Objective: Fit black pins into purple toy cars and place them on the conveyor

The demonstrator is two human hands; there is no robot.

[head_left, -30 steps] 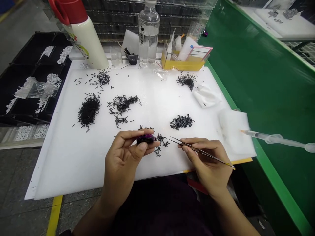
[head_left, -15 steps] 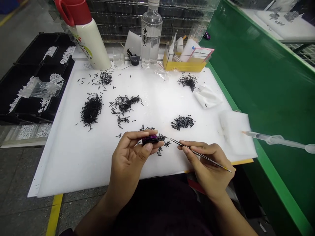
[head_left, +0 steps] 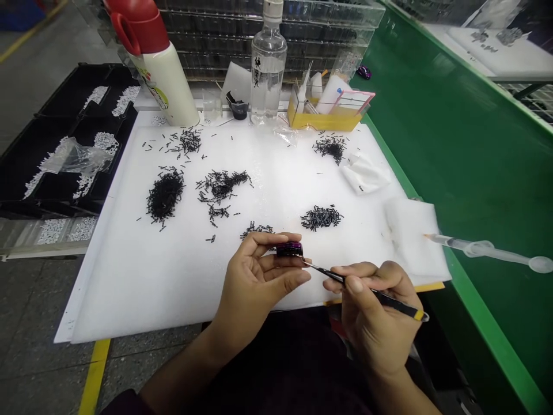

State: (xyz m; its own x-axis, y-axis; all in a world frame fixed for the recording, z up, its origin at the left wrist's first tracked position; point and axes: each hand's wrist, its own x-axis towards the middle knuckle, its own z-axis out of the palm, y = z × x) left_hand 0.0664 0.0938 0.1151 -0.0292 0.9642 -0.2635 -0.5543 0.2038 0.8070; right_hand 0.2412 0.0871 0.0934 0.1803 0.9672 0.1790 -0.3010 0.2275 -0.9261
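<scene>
Between its fingers, my left hand (head_left: 259, 282) holds a small dark purple cylindrical piece (head_left: 289, 248) above the white foam sheet (head_left: 173, 288). My right hand (head_left: 378, 311) is closed around black tweezers (head_left: 332, 274), whose tips touch or nearly touch the right end of the piece. Whether anything is between the tips is too small to tell. Loose black slivers form a pile (head_left: 256, 230) just behind my left hand. Another pile (head_left: 322, 217) of dark slivers lies behind my right hand.
More black piles (head_left: 165, 195) lie further back. A red-capped flask (head_left: 168, 86), a clear bottle (head_left: 268, 72) and a yellow-based holder (head_left: 324, 120) stand along the rear. At right are a foam pad (head_left: 410, 236), a syringe (head_left: 488, 249) and a green surface (head_left: 466, 155). Black trays (head_left: 64, 124) sit left.
My left hand has moved right with the purple piece, and its thumb has come off the piece's front. The tweezers in my right hand have turned, and their tips now meet the piece's right end.
</scene>
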